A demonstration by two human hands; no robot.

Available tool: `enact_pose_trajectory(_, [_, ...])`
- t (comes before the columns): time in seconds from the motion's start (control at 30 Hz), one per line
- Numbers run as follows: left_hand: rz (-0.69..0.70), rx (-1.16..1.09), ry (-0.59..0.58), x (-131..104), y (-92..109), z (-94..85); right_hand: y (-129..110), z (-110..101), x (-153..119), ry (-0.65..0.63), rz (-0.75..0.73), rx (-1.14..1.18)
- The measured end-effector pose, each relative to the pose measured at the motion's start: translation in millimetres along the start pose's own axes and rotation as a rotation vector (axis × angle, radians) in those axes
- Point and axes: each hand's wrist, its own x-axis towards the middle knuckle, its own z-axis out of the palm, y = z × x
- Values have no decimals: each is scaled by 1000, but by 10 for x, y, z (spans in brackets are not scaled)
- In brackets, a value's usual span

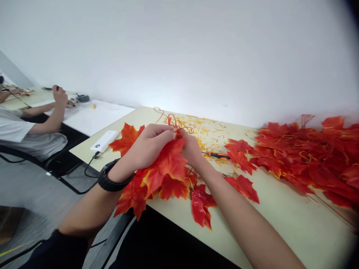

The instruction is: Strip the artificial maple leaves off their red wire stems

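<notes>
Fingers closed, my left hand (153,144) grips a bunch of artificial maple leaves (165,164), red with yellow edges, near its stems. A black watch (112,177) circles that wrist. My right hand (192,149) is closed close beside it, at the thin red stems (178,129) that loop out above both hands. Its fingertips are partly hidden, so the exact grip is unclear. More leaves hang below the hands over the table's front edge, and an orange leaf (127,138) shows left of my left hand.
Yellow and orange trimmings (207,130) litter the table (280,213). Right of them lie a tool with an orange-and-black handle (218,155) and a large leaf pile (305,157). A white power bank (105,141) with a cable sits left. Farther left, another person (30,127) works.
</notes>
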Motion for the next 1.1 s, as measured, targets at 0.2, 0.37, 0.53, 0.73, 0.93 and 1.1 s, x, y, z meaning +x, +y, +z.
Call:
enact_pose_trajectory(0.2, [191, 544, -95, -63, -250, -174, -17, 23, 3, 18, -151, 48])
enact_pose_trajectory(0.37, [413, 760, -294, -116, -406, -245, -15, -5, 27, -83, -235, -83])
enact_pose_trajectory(0.53, [464, 980, -367, -204, -528, -239, -45, -26, 55, -51, -140, -103])
enact_pose_trajectory(0.73, [456, 1161, -345, -278, -673, -280, -88, -48, 78, -77, -98, -93])
enact_pose_trajectory(0.93, [282, 1257, -282, -352, -742, -368, -92, -121, 104, -62, -33, -40])
enact_pose_trajectory(1.1, [148, 1320, -329, -445, -671, -362, -42, -99, 113, -25, 10, 66])
